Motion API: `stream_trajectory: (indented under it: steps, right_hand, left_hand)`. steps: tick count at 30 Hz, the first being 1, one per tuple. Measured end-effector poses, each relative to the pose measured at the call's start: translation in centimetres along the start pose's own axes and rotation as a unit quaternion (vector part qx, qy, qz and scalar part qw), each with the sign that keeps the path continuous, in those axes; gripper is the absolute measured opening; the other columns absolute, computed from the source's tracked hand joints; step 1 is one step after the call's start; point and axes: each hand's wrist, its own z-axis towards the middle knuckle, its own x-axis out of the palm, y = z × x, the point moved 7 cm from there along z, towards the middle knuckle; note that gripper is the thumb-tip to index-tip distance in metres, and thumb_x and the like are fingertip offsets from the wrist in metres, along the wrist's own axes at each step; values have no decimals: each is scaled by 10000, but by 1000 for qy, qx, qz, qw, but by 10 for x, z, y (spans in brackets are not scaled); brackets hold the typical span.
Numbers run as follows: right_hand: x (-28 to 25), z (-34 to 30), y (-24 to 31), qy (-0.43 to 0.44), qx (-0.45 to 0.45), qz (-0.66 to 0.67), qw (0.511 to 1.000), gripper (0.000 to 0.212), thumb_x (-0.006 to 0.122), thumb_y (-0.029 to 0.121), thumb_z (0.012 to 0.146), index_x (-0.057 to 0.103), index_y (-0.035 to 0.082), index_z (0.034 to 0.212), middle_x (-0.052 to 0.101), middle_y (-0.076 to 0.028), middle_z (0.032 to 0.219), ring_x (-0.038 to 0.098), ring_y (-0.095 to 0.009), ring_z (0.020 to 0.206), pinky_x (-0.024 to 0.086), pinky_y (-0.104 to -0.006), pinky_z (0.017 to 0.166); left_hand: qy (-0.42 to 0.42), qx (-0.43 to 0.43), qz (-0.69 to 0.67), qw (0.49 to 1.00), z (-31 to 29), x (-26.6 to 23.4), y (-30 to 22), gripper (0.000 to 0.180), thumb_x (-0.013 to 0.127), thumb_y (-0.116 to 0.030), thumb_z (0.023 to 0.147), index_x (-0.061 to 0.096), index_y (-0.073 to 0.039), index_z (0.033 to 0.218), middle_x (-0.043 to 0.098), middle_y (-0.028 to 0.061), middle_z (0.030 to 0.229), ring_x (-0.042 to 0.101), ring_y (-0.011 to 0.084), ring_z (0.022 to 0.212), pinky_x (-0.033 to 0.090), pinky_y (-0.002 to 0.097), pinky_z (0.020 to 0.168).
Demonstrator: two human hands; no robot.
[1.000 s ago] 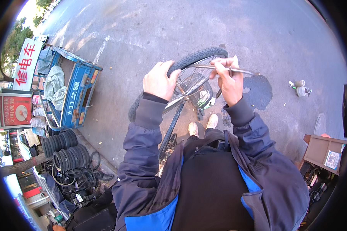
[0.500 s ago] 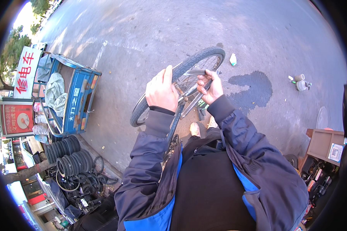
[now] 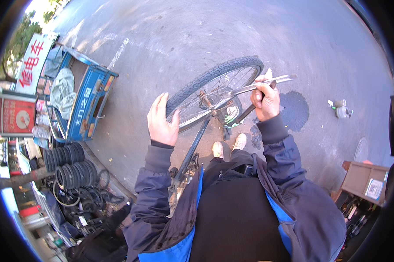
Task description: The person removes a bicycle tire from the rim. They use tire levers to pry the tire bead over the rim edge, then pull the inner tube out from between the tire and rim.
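A bicycle wheel [image 3: 223, 70] with a knobby grey tyre tilts in front of me, its spokes and hub showing. My left hand [image 3: 163, 124] is beside the tyre's left side, thumb and fingers apart and holding nothing; whether it touches the rubber I cannot tell. The fingers of my right hand [image 3: 267, 98] wrap round a dark bar [image 3: 248, 112], right of the wheel. A long silver bar [image 3: 240, 91] crosses from near the hub to that hand; its outer end is blurred. Toward my legs runs the dark frame tube [image 3: 194, 148] of the bicycle.
On the left stands a blue cargo tricycle [image 3: 85, 98], with stacked black tyres [image 3: 76, 174] below it. A wet patch [image 3: 296, 111] darkens the pavement right of my hand. Small containers [image 3: 343, 109] lie farther right, above a brown box [image 3: 365, 179].
My left hand has come off the top of the tyre to its left side and opened. My right hand has moved right with the bars, and the wheel has swung to a flatter angle.
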Motion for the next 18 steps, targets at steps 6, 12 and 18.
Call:
stream_trajectory:
  steps: [6, 12, 18]
  right_hand:
    - [56, -27, 31, 101, -43, -134, 985, 105, 553, 107, 1016, 598, 32, 1075, 731, -133, 821, 553, -105, 495, 360, -220, 440]
    - [76, -42, 39, 118, -96, -187, 970, 170, 555, 191, 1069, 595, 30, 1108, 749, -165, 894, 570, -97, 513, 435, -211, 479]
    - [81, -30, 29, 100, -79, -196, 972, 199, 566, 220, 1071, 600, 26, 1100, 754, -162, 904, 582, -97, 515, 429, -212, 469]
  left_hand:
    - [47, -10, -109, 993, 54, 23, -37, 404, 764, -249, 882, 678, -25, 1207, 692, 171, 1084, 689, 345, 977, 552, 392, 844]
    - [26, 13, -99, 995, 65, 30, -41, 272, 735, -242, 920, 724, -43, 1106, 702, 136, 905, 699, 315, 791, 548, 383, 710]
    - [28, -8, -106, 994, 66, 36, -34, 261, 738, -253, 915, 735, -60, 1090, 699, 130, 893, 696, 327, 795, 550, 396, 709]
